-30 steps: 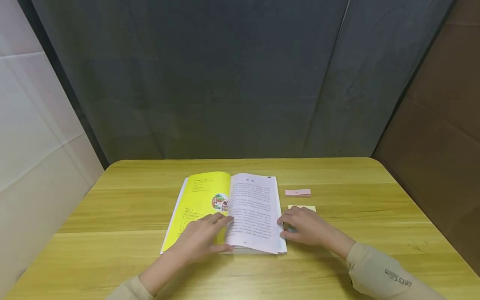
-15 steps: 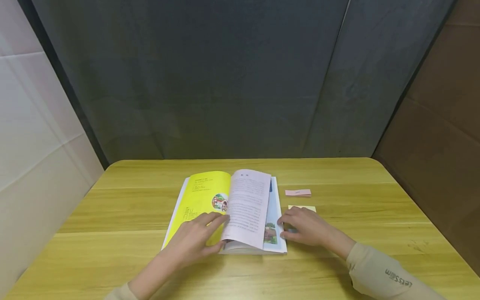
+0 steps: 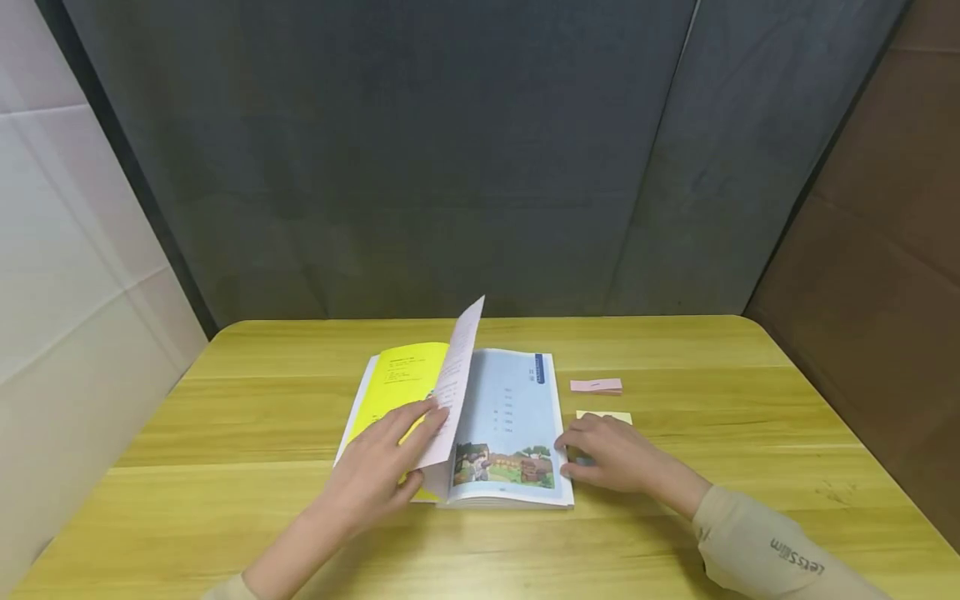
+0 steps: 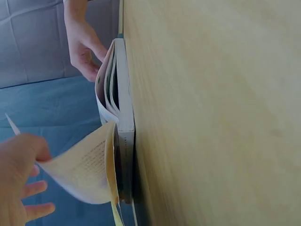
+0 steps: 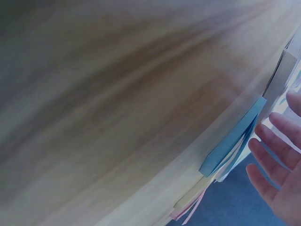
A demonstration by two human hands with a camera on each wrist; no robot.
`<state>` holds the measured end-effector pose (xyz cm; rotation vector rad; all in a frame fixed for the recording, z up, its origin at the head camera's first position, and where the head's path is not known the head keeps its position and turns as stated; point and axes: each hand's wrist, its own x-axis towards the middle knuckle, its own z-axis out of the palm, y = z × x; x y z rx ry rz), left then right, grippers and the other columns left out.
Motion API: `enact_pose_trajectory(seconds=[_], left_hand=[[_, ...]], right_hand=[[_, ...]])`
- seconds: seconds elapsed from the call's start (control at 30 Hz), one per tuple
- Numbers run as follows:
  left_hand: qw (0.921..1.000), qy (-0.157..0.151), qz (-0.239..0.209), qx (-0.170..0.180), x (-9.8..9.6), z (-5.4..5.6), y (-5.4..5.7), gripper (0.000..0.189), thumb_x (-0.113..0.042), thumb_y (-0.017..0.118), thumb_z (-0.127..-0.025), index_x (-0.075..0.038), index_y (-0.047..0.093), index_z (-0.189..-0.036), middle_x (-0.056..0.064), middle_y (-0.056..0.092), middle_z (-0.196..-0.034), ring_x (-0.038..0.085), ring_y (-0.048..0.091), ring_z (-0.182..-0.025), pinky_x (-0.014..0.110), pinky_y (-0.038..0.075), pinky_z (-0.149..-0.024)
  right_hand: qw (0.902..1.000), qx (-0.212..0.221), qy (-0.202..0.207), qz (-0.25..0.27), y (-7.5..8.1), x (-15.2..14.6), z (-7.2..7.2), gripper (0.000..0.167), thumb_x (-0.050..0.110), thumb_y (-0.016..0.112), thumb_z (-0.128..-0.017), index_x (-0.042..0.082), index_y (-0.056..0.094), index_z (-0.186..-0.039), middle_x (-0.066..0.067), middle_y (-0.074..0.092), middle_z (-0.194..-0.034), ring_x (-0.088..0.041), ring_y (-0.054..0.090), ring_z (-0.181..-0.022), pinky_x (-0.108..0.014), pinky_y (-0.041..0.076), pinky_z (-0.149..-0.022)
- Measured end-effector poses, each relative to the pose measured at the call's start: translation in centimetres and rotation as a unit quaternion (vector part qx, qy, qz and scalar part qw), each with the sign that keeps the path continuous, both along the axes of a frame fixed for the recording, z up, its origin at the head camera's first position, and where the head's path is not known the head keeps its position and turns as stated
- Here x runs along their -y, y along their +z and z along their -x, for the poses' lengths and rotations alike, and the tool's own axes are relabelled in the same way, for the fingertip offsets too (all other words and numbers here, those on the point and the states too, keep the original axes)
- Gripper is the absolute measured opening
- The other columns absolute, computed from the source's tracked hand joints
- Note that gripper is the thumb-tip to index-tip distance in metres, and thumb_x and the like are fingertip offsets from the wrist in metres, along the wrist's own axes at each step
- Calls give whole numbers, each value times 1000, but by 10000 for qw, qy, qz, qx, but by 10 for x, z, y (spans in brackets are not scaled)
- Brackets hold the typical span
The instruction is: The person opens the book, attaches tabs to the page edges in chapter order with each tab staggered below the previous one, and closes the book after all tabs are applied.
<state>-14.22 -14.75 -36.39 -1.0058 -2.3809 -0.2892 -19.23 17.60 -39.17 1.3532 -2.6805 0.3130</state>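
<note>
A thick book lies open on the table, its yellow left page (image 3: 386, 387) partly covered by a raised white page (image 3: 459, 375) with printed text. My left hand (image 3: 382, 458) holds that raised page near its lower outer corner, fingers over the printed face and thumb below. On the right a pale blue page (image 3: 502, 400) with a village picture along its foot shows. My right hand (image 3: 611, 450) rests at the book's right edge, fingertips right at the page edge. Its fingers (image 5: 273, 146) look loosely bent and spread in the right wrist view, beside a blue paper pad (image 5: 235, 136).
Pink paper slips (image 3: 596, 386) lie right of the book, with a yellow pad (image 3: 606, 416) just nearer, partly behind my right hand. The wooden table (image 3: 225, 450) ends at a dark backdrop (image 3: 450, 167), with a pale panel (image 3: 82, 292) on the left.
My left hand has moved left, lifting the white page from the right side until it stands up over the yellow page. The blue page is uncovered. My right hand has stayed put.
</note>
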Motion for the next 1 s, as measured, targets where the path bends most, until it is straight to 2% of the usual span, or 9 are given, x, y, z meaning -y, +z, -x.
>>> enact_pose_trajectory(seconds=[0.13, 0.37, 0.57, 0.63, 0.73, 0.83, 0.93, 1.0], left_hand=[[9992, 246, 301, -81, 3, 2, 0, 74, -1, 63, -61, -4, 38, -130, 16, 36, -132, 32, 32, -120, 44, 27, -96], [9916, 896, 894, -271, 10, 4, -3, 86, -4, 66, -54, -5, 33, -133, 15, 27, -138, 31, 17, -128, 51, 16, -98], [9852, 1297, 1076, -325, 14, 4, -6, 84, -7, 65, -54, -3, 34, -131, 17, 28, -137, 33, 18, -128, 52, 9, -100], [9827, 1463, 1110, -259, 15, 3, -6, 85, -12, 69, -55, -3, 34, -132, 17, 28, -137, 34, 18, -127, 52, 8, -100], [9785, 1691, 1175, -99, 18, 1, -7, 93, -23, 76, -54, -4, 31, -133, 17, 27, -137, 35, 20, -126, 54, 8, -99], [9753, 1880, 1158, 4, 20, 1, -7, 99, -32, 79, -52, -5, 31, -134, 17, 32, -135, 36, 26, -122, 56, 14, -96], [9741, 2003, 1049, 18, 23, 0, -7, 93, -37, 78, -53, -4, 37, -130, 17, 44, -124, 36, 40, -112, 58, 23, -91], [9746, 2040, 927, 13, 25, 0, -7, 82, -37, 76, -55, -4, 44, -123, 15, 52, -114, 35, 46, -105, 58, 27, -89]], right_hand=[[10000, 25, -39, -58, -1, 0, 0, 23, 29, 60, -82, 12, 63, -97, 4, 57, -87, -9, 49, -77, -28, 42, -63], [10000, 27, -11, -22, -1, 0, 0, 23, 29, 59, -82, 13, 63, -97, 4, 57, -87, -9, 49, -76, -27, 42, -63], [10000, -40, 10, -14, 0, 0, 0, 22, 29, 60, -81, 13, 63, -95, 6, 56, -84, -7, 46, -72, -25, 40, -60], [10000, -16, 8, -22, 0, 1, 0, 21, 29, 60, -81, 13, 63, -95, 6, 56, -83, -7, 45, -71, -24, 40, -60], [10000, 40, -6, -37, 1, 1, 0, 21, 29, 60, -82, 13, 63, -95, 6, 55, -83, -7, 44, -71, -24, 39, -60], [10000, 63, -9, -51, 1, 1, 0, 22, 29, 60, -82, 12, 63, -96, 6, 55, -83, -7, 44, -71, -24, 39, -60], [10000, 69, -13, -58, 1, 2, 0, 22, 29, 60, -82, 12, 63, -96, 5, 55, -84, -7, 44, -71, -24, 39, -60], [10000, 79, -17, -59, 1, 2, 0, 22, 29, 60, -82, 12, 63, -96, 5, 55, -84, -7, 44, -71, -25, 39, -60]])
